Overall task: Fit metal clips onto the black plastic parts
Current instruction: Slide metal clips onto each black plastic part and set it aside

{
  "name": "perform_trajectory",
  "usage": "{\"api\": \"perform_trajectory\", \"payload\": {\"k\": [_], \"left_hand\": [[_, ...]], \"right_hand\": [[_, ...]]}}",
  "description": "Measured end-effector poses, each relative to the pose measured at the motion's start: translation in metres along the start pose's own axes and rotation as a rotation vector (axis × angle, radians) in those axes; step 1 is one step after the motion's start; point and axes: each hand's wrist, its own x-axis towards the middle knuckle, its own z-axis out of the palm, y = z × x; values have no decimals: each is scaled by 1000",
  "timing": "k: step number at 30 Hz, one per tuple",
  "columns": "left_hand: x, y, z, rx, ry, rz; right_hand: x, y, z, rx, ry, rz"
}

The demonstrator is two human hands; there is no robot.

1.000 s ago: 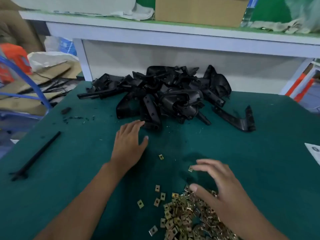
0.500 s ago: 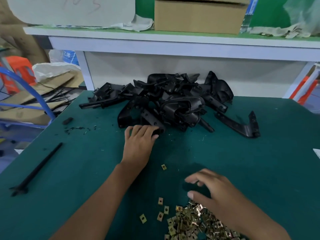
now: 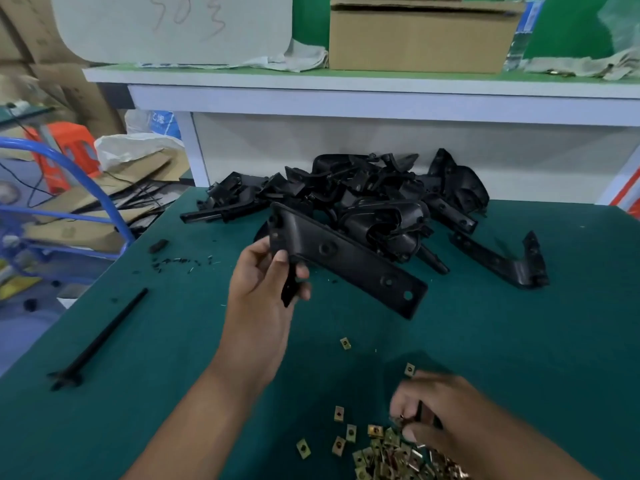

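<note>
So the left hand (image 3: 265, 282) is gripping one long black plastic part (image 3: 349, 263) by its upper left end, thumb on the front face and fingers (image 3: 302, 271) curled around the edge. The part is slanting down to the right, lifted off the green table (image 3: 519, 341), with its lower end hanging in front of the pile of black plastic parts (image 3: 374, 202) that's sitting at the back of the table against the white panel. You can see a couple of round holes along its flat face.

The right hand (image 3: 440, 414) is sitting down at the near edge, right on top of the heap of brass-coloured metal clips (image 3: 391, 455). Its fingers are curled in and seem to be pinching something small at the tips, probably a clip, but it's blurry so I honestly can't tell for sure what's in there.

A few loose clips (image 3: 345, 343) are lying scattered on the table between the two hands. Another black part (image 3: 502, 261) is lying on its own just right of the pile. Over on the left there's a thin black rod (image 3: 100, 341) lying on the table, well apart from everything. A cardboard box (image 3: 419, 36) is sitting on the shelf above.
</note>
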Motion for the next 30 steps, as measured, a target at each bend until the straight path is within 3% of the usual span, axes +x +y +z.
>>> {"api": "perform_trajectory", "payload": {"k": [3, 9, 13, 16, 19, 24, 30], "left_hand": [[0, -2, -5, -152, -22, -118], [5, -9, -18, -143, -59, -143], [2, -10, -18, -177, -69, -239], [-6, -11, -12, -346, -228, -377], [-14, -15, -5, -379, -341, -437], [-30, -17, 7, -401, -440, -455], [-28, -21, 13, -417, -327, -562]], "right_hand": [[0, 1, -2, 19, 32, 10], [-5, 7, -11, 139, 129, 27], [-11, -3, -32, 458, 320, 44], [-5, -24, -51, 669, 390, -30], [10, -49, -68, 768, 382, -144], [34, -71, -70, 637, 290, -158], [29, -66, -80, 734, 85, -171]]}}
